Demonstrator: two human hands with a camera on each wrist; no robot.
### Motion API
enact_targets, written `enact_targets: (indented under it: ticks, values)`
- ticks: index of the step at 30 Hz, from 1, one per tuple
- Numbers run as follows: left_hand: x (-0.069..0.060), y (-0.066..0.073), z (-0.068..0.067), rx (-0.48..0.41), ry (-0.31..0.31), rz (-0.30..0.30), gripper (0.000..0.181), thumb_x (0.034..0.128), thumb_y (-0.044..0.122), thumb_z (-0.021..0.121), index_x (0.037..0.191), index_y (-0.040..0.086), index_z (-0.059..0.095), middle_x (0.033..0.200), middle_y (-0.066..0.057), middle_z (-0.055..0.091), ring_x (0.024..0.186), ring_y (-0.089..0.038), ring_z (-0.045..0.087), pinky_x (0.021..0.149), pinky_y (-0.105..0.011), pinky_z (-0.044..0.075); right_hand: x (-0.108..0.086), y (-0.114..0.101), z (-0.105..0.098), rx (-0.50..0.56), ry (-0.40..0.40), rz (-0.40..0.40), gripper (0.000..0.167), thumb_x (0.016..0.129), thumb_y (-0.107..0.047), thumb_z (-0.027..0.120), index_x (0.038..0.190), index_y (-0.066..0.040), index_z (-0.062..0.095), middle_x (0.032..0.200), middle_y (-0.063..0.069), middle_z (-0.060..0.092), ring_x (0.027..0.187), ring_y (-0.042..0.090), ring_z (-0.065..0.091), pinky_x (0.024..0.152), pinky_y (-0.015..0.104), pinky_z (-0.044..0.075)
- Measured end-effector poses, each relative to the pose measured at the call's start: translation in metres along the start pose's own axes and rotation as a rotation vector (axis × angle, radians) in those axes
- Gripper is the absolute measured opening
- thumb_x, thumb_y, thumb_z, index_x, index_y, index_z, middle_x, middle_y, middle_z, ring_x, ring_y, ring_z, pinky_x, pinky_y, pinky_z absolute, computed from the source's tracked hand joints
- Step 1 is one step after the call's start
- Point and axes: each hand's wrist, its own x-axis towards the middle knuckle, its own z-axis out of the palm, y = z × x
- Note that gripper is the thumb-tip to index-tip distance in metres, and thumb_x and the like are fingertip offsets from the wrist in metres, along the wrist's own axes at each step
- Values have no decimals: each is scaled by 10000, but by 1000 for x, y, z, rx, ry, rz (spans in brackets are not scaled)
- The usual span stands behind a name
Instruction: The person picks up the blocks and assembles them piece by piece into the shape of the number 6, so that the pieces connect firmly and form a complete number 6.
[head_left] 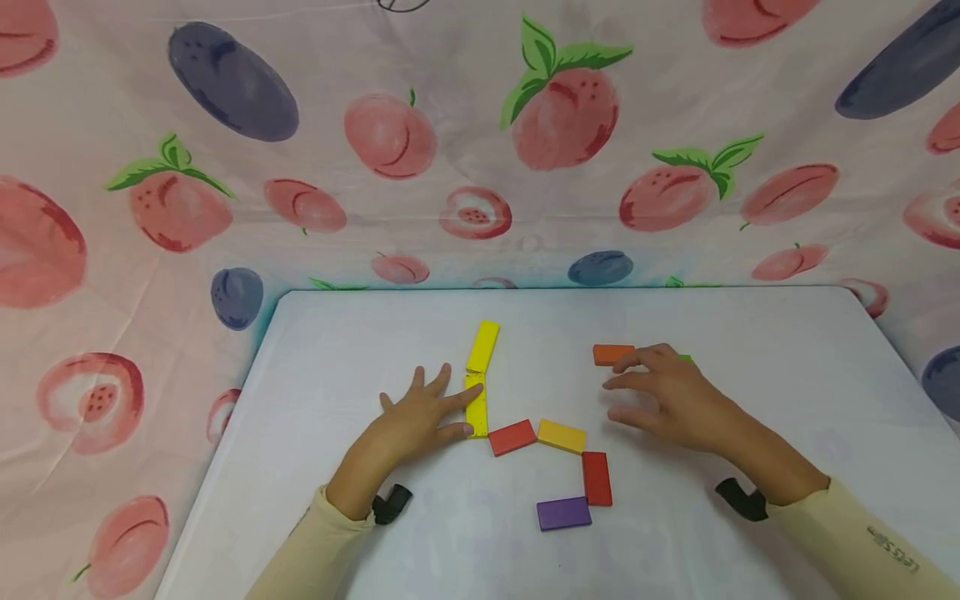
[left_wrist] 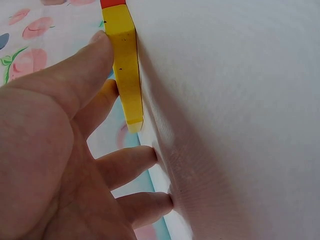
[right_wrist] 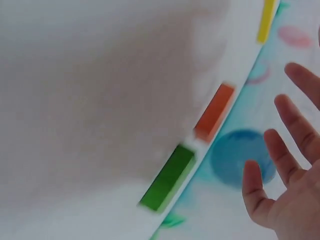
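Observation:
My left hand (head_left: 416, 421) rests on the white table with its fingers spread. Its index finger and thumb touch the nearer of two yellow wooden blocks (head_left: 476, 413); the farther yellow block (head_left: 483, 346) meets it end to end. In the left wrist view, thumb and index finger lie along the side of the yellow block (left_wrist: 126, 65), not wrapped round it. Above the table at the right, my right hand (head_left: 682, 404) holds nothing, its fingers apart and loosely bent. Beyond it lie an orange block (head_left: 611, 355) and a green block (right_wrist: 169, 177), mostly hidden in the head view.
From the nearer yellow block, a bent row continues with a red block (head_left: 513, 437), an amber block (head_left: 562, 436), another red block (head_left: 597, 478) and a purple block (head_left: 564, 513). A fruit-patterned cloth (head_left: 480, 150) hangs behind the white table (head_left: 300, 342).

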Motion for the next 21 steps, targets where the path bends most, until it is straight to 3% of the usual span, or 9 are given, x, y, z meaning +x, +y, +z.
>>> enact_targets:
  ticks: [9, 17, 21]
  values:
    - [0, 1, -1, -1, -1, -2, 606, 959, 480, 666, 1519, 465, 437, 1701, -118, 235, 1559, -508, 98, 1030, -894, 140, 6, 43, -5, -59, 8, 180, 484, 881, -416, 791, 1293, -172, 722, 1346, 140, 620, 1319, 433, 443, 942, 715, 419]
    - [-1, 2, -2, -4, 7, 3, 600, 955, 476, 673, 1513, 455, 454, 1697, -128, 246, 1554, -518, 110, 1024, -896, 149, 8, 73, -3, -66, -31, 283, 607, 886, -494, 763, 1355, -120, 670, 1348, 208, 602, 1285, 452, 471, 952, 729, 425]
    - [-1, 2, -2, 0, 6, 8, 596, 959, 478, 667, 1515, 456, 451, 1699, -129, 239, 1554, -517, 106, 1022, -898, 151, 9, 85, -2, -71, -67, 300, 620, 885, -528, 750, 1331, -104, 684, 1316, 217, 618, 1231, 440, 518, 894, 697, 476]
